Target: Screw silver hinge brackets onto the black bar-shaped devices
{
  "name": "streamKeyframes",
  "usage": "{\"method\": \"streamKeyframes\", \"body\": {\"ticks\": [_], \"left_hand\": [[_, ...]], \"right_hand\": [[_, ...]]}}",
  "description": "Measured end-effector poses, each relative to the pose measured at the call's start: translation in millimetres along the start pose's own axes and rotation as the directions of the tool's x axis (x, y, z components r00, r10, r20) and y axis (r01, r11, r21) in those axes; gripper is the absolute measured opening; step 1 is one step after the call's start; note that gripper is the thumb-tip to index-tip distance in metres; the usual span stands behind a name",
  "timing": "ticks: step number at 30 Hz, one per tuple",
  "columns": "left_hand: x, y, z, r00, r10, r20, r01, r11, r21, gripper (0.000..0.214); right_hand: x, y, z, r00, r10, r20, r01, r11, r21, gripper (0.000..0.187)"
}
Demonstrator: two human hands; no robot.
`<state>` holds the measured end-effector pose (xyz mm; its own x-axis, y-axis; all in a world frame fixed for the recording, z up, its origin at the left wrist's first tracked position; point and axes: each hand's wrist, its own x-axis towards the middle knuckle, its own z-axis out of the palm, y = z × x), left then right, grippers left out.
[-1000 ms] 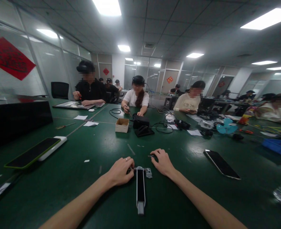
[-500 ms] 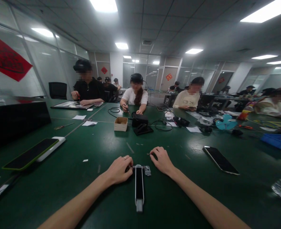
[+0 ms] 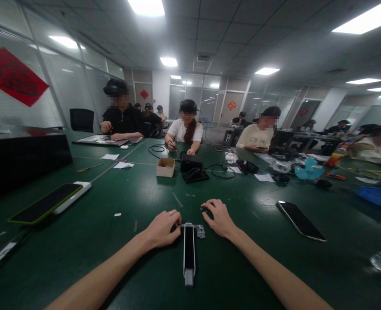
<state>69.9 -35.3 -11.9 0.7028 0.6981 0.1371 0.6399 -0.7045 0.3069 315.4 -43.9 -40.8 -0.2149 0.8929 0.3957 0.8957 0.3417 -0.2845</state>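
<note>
A narrow device (image 3: 189,254) with a black strip, a pale rim and a grey end block lies lengthwise in front of me. At its far end, a small grey metal bracket (image 3: 200,231) sticks out to the right. My left hand (image 3: 164,228), with a ring on one finger, is closed at the far left corner of the device; its fingertips are partly hidden. Beyond the bracket, my right hand (image 3: 218,217) rests on the table, thumb and fingers curved but apart. Close to its fingertips lies a tiny light-edged part (image 3: 202,209), too small to name.
A phone (image 3: 302,220) lies to the right, and a green-rimmed phone (image 3: 44,204) leans on a white block at left. Ahead stand a small cardboard box (image 3: 165,168) and a black device (image 3: 192,165). A blue tray (image 3: 379,197) is far right. Co-workers sit across the green table.
My right hand's fingers have shifted slightly left and over beside the tiny part. My left hand stays at the device. The whole view has shifted slightly.
</note>
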Motion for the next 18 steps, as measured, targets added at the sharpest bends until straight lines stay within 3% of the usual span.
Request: {"method": "streamKeyframes", "body": {"ticks": [9,18], "left_hand": [[0,0,-0.9,1.000,0.015,-0.004,-0.015,1.000,0.018,0.011],[1,0,-0.4,0.999,0.035,0.005,-0.036,0.999,0.029,0.011]], "right_hand": [[-1,-4,1,0.994,-0.110,0.022,0.111,0.990,-0.084,0.015],[-10,-4,-16,0.980,-0.161,0.118,0.172,0.981,-0.088,0.017]]}}
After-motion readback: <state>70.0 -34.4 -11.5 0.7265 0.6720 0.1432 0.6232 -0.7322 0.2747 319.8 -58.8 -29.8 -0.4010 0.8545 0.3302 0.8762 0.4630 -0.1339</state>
